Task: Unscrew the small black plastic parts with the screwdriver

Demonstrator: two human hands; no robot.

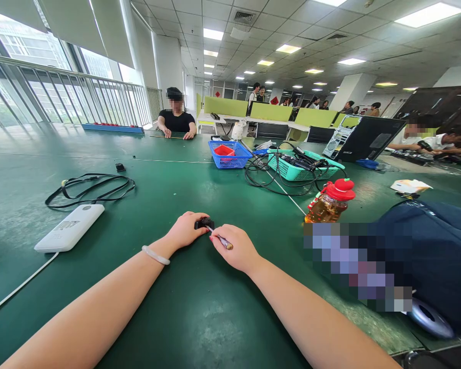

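My left hand (186, 229) is closed around a small black block-like part (204, 223) and steadies it on the green table (169, 307). What kind of part it is I cannot make out. In my right hand (236, 247) is a small screwdriver (223, 241), its handle end pointing back toward me. The screwdriver's thin shaft slants to the black part, and its tip reaches the part's near side. Both hands are close together near the middle of the view.
Left lies a white power bank (71, 228) with a cable, beyond it a coiled black cord (88, 189). A blue basket (230, 156) and a teal basket (297, 169) with cables stand ahead. To the right are a red-lidded bottle (332, 201) and a dark bag (438, 256). A person (176, 115) sits opposite.
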